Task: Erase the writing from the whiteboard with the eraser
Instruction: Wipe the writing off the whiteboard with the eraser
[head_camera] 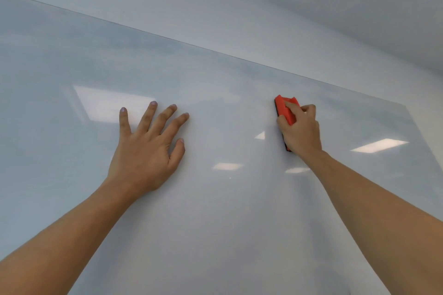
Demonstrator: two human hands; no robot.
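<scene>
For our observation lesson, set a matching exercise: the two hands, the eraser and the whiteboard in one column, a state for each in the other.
Things:
1. left hand
2. right hand
3. eraser
4. whiteboard

States:
A. red, pressed to the board
B. no writing visible
C. spread flat, holding nothing
D. closed round a tool

Pairs: 1-C, 2-D, 3-A, 4-B

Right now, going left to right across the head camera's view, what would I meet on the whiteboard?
A bright light reflection → the left hand, spread flat on the whiteboard → the red eraser → the right hand gripping it → another light reflection.
</scene>
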